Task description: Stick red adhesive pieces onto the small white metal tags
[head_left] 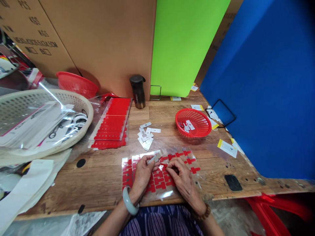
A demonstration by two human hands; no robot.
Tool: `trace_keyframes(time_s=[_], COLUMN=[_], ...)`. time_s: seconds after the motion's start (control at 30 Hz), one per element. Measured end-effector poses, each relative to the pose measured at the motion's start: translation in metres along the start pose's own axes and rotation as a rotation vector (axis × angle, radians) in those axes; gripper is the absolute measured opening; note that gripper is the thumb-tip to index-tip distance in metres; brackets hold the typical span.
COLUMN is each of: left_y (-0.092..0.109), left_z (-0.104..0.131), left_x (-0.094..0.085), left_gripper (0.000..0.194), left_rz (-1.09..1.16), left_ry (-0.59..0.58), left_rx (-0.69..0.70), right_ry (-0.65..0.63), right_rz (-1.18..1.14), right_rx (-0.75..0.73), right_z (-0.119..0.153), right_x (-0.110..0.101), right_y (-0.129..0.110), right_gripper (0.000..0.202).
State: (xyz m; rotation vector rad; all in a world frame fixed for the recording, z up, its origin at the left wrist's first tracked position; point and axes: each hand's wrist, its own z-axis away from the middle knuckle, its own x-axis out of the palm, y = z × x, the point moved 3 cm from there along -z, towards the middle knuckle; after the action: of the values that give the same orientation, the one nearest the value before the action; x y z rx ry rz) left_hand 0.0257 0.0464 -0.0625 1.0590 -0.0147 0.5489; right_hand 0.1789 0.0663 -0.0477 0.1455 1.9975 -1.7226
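Observation:
A clear sheet with rows of red T-shaped stickers [159, 180] lies at the table's front edge. Above its middle, my left hand [145, 171] holds small grey-white tags [155, 158] between thumb and fingers. My right hand [181, 177] is just to the right, thumb and index finger pinched at a red sticker [165, 165]; whether it has come off the sheet cannot be made out. Beyond the hands lies a loose pile of small white and grey tags [147, 137]. A red basket [205, 123] at the right holds a few similar tags.
Stacked red sheets [114, 114] lie left of the pile, beside a large white basket [90, 109] of packaging. A dark bottle [138, 93] stands at the back. Green [182, 46] and blue panels [265, 98] rise behind and right. Yellow-edged cards [227, 148] lie at the right.

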Motion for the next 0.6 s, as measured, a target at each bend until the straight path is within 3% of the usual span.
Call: trace_keyframes(time_s=[0.17, 0.33, 0.47, 0.6], left_y=[0.000, 0.006, 0.013, 0.019], left_z=[-0.001, 0.000, 0.011, 0.025], left_x=[-0.001, -0.002, -0.004, -0.006], left_gripper=[0.017, 0.025, 0.031, 0.032], left_rz=[0.009, 0.076, 0.135, 0.153], left_ry=[-0.004, -0.040, -0.126, -0.166], left_rx=[-0.014, -0.131, -0.217, -0.248], right_ry=[-0.065, 0.001, 0.067, 0.001], right_rz=[-0.177, -0.345, -0.271, -0.139], right_rx=[0.066, 0.151, 0.155, 0.069], right_z=[-0.002, -0.004, -0.008, -0.012], right_x=[-0.010, -0.016, -0.016, -0.012], right_y=[0.007, 0.004, -0.012, -0.031], right_gripper=[0.010, 0.014, 0.014, 0.009])
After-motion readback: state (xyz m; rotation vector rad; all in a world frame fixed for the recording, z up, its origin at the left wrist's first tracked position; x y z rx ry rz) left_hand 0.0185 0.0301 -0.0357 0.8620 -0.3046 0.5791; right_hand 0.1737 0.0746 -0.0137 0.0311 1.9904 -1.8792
